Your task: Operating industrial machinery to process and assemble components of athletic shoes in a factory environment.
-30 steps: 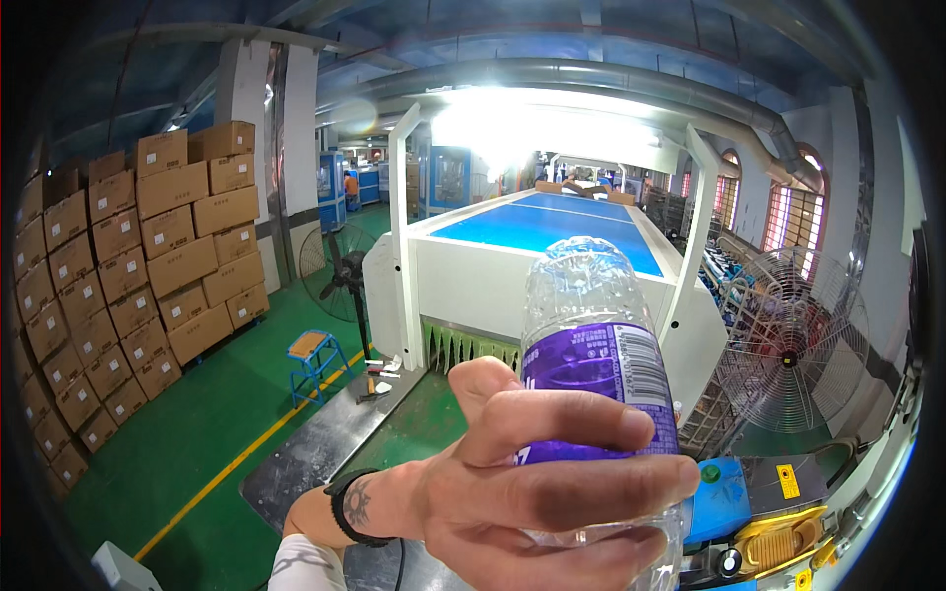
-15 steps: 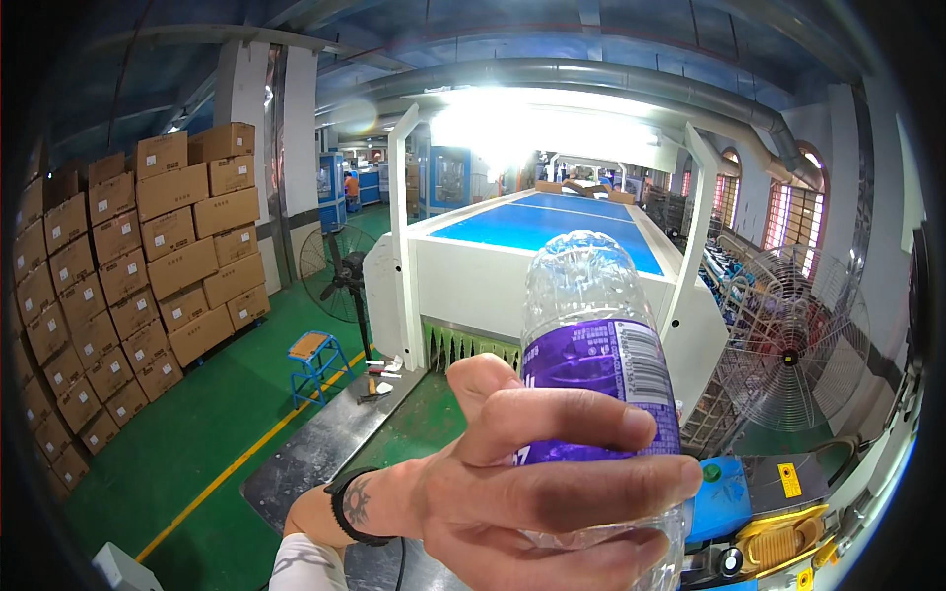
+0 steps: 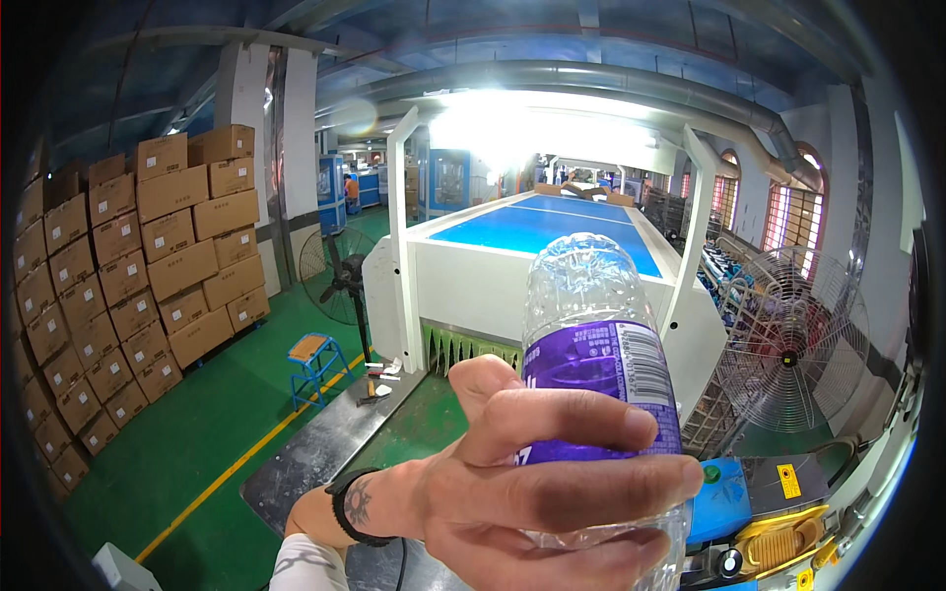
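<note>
Our left grip [image 3: 517, 492] wraps around a clear plastic bottle with a purple label [image 3: 598, 340], base raised, before a long white, blue-topped machine [image 3: 473, 281]; our right grip is out of view. We judge this a holding step, and any next move calls for a steady clasp.

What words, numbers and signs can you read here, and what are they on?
I won't copy writing out, but it's on these:
Purple bottle label: pale print, barcode, numbers.
Cardboard boxes: dark marks, white stickers, too small to read.
Yellow sticker: too small to read.
</note>
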A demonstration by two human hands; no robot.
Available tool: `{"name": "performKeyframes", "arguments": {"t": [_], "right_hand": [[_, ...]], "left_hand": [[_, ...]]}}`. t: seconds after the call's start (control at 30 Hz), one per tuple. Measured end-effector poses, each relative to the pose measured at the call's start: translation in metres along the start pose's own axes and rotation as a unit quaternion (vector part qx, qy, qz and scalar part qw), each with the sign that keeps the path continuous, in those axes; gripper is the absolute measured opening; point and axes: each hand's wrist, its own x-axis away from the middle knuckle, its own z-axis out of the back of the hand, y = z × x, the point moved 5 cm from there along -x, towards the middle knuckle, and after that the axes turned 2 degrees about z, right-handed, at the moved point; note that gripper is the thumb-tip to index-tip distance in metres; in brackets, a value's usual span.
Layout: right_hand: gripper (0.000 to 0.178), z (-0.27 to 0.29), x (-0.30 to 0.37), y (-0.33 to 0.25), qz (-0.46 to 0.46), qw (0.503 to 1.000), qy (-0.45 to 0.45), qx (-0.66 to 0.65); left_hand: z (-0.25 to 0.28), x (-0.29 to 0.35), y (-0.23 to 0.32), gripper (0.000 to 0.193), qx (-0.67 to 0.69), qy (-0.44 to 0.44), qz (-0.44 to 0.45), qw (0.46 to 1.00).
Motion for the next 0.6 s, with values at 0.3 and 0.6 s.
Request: {"name": "performKeyframes", "arguments": {"t": [0.3, 0.6], "right_hand": [[0.032, 0.286, -0.092, -0.068, -0.161, 0.917, -0.026, -0.364], [0.031, 0.090, -0.047, -0.035, -0.013, 0.999, 0.008, -0.033]], "left_hand": [[0.004, -0.004, 0.017, 0.033, 0.031, 0.072, 0.311, 0.947], [0.006, -0.011, 0.010, 0.031, 0.030, 0.081, 0.285, 0.955]]}}
